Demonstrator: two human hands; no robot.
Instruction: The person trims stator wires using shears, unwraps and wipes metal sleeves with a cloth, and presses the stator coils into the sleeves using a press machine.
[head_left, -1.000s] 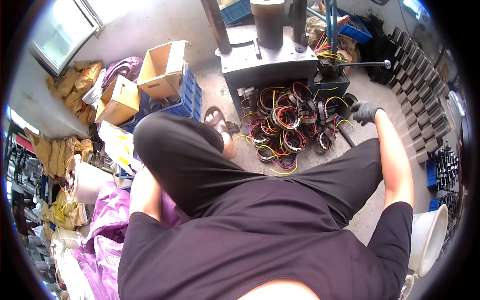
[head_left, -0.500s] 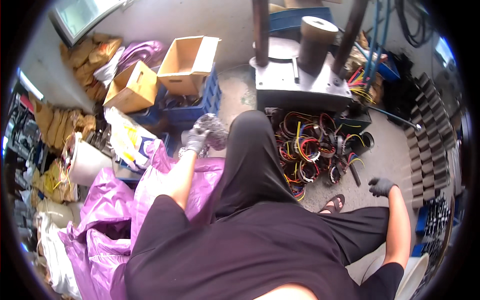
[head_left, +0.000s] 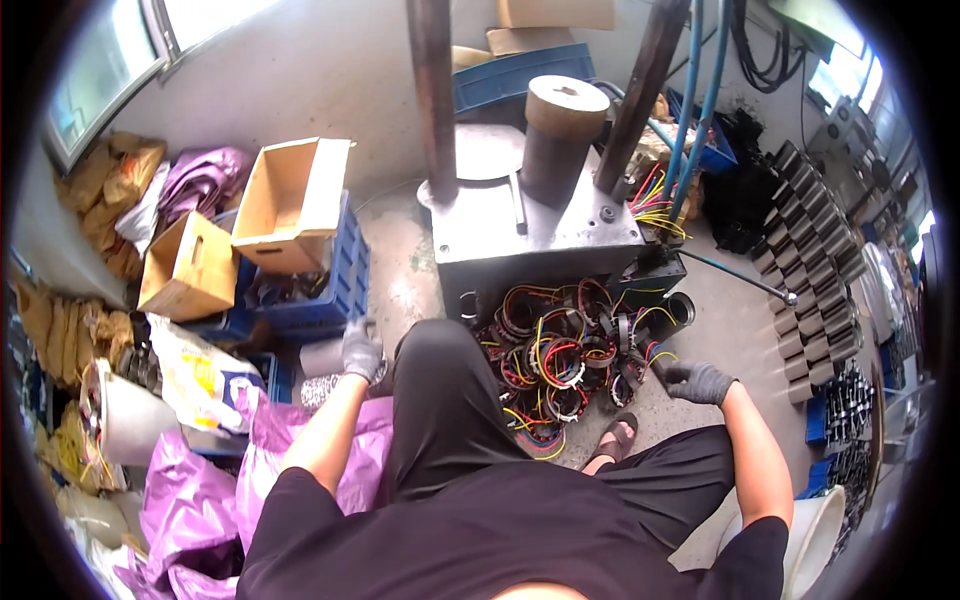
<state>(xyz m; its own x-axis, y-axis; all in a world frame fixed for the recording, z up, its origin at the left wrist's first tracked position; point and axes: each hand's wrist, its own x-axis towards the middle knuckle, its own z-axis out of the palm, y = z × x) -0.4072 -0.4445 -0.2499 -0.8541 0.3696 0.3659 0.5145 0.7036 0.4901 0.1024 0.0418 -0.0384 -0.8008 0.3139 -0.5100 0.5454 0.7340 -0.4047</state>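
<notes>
My left hand, in a grey glove, is beside my bent left knee. Its fingers are smeared by motion; whether they grip the grey cylinder right beside them is unclear. Just below lies a black-and-white speckled object. My right hand, also gloved, hovers above the floor with its fingers reaching left, loosely bent, and nothing visible in them. Close to its fingertips is a short dark rod. Wire-wound rings with red, yellow and blue leads, resembling motor stators, are heaped between my knees.
A heavy metal press with upright columns stands ahead. At left are open cardboard boxes, a blue crate and purple sacking. Stacked metal cylinders line the right side. A long thin rod slants across the floor.
The view has swung to the right. My right hand has moved forward, closer to the wire-wound rings. My left hand has shifted toward my knee, and the grey object now lies on its other side.
</notes>
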